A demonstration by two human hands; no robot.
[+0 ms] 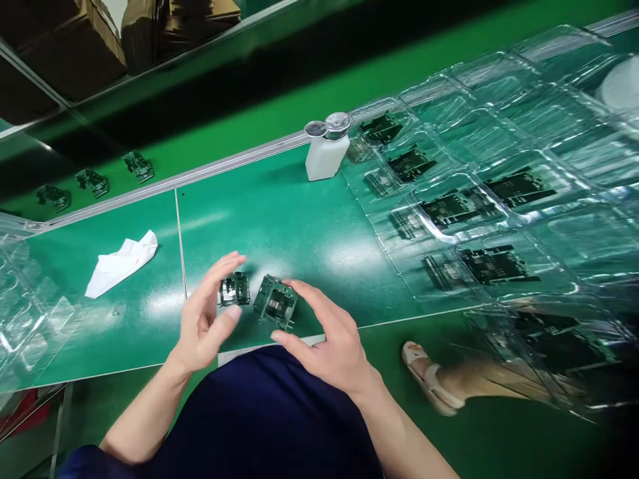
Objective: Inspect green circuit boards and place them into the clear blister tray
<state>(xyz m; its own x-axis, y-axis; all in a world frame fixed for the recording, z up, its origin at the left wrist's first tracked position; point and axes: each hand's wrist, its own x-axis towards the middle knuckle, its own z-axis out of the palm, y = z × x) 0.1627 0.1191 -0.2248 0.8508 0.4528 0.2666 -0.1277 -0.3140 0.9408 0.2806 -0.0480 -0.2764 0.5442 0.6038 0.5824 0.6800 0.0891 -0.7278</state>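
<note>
- Head view: the left hand (207, 326) is spread in a wide C, its fingers reaching past the far side of the left circuit assembly (234, 289) and its thumb near the lower edge; whether skin meets board, I cannot tell.
- The right hand (334, 332) is also parted, forefinger at the upper right corner of the right circuit assembly (276, 303), thumb just beside its near edge; whether it grips, I cannot tell.
- Both assemblies are green, with open frames and dark middles; the right one sits tilted and shows a small pale part inside. They are near each other, close to the front of the green worktable (279, 206).
- Front edge: the person's dark blue clothing (269, 412) comes right up against it, near the boards.
- Behind the assemblies, green surface runs back to a metal rail (239, 156) and a white bottle (325, 156).
- To the left, a pale seam (180, 246) crosses the table, with a crumpled white cloth (122, 266) beyond.
- To the right, clear plastic trays (592, 226) holding more boards (499, 264) bound the working space; some extend past the front edge.
</note>
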